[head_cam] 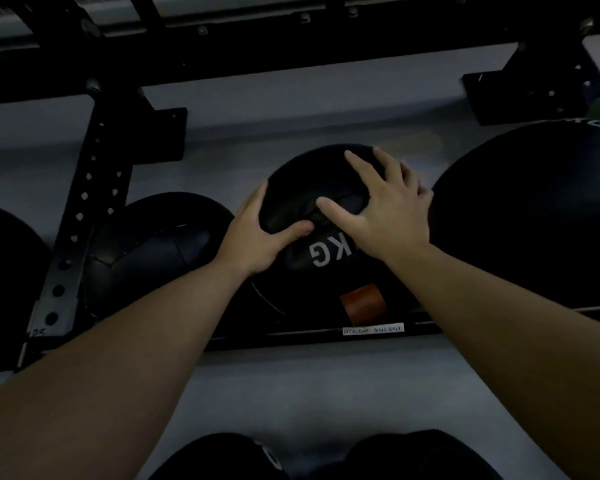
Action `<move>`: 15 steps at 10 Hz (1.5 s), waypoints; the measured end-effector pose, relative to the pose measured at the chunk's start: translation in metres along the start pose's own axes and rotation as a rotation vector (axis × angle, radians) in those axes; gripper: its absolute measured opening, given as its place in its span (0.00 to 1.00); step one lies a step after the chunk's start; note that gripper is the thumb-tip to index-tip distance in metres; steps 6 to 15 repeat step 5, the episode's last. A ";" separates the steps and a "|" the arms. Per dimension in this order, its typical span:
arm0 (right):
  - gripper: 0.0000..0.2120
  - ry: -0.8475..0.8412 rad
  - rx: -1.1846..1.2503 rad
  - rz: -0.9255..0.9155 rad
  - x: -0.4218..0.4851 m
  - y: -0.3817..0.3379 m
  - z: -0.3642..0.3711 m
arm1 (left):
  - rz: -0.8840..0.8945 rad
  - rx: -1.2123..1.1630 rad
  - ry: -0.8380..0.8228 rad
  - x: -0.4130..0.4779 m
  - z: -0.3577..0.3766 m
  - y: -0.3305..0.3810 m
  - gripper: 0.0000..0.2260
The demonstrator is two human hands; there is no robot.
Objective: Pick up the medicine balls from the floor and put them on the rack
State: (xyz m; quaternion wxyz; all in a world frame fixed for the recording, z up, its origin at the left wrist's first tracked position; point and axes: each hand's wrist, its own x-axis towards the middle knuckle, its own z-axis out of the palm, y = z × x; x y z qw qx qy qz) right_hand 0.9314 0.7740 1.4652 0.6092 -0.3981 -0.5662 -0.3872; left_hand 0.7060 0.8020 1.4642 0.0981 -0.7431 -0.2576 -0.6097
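A black medicine ball [312, 271] with white "KG" lettering and an orange patch rests on the low black rack [312, 336], in the middle of the view. My left hand [260, 237] grips its left side, thumb pressed into the top. My right hand [385, 209] lies spread over the ball's top right, fingers apart and pressing on it. Another black medicine ball [153, 251] sits on the rack to the left, and a larger one [534, 220] to the right.
A perforated black upright [80, 223] of the rack stands left of the balls, with a bracket [534, 88] at the upper right and crossbars above. A white label [373, 329] is on the front rail. Grey floor [309, 386] lies in front; my dark shoes [326, 459] show at the bottom.
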 end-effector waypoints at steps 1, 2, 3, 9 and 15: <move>0.43 -0.020 -0.005 0.030 0.007 0.000 -0.001 | -0.041 -0.014 -0.033 0.001 -0.005 0.006 0.56; 0.45 -0.152 -0.054 0.046 0.002 -0.003 -0.012 | -0.107 0.032 -0.121 -0.004 -0.013 0.021 0.58; 0.47 -0.276 -0.075 0.087 0.000 -0.012 -0.032 | -0.193 0.081 -0.159 -0.011 -0.020 0.029 0.57; 0.43 -0.455 -0.244 0.169 -0.030 -0.025 -0.084 | -0.293 0.052 -0.093 -0.081 -0.055 0.036 0.63; 0.43 -0.455 -0.244 0.169 -0.030 -0.025 -0.084 | -0.293 0.052 -0.093 -0.081 -0.055 0.036 0.63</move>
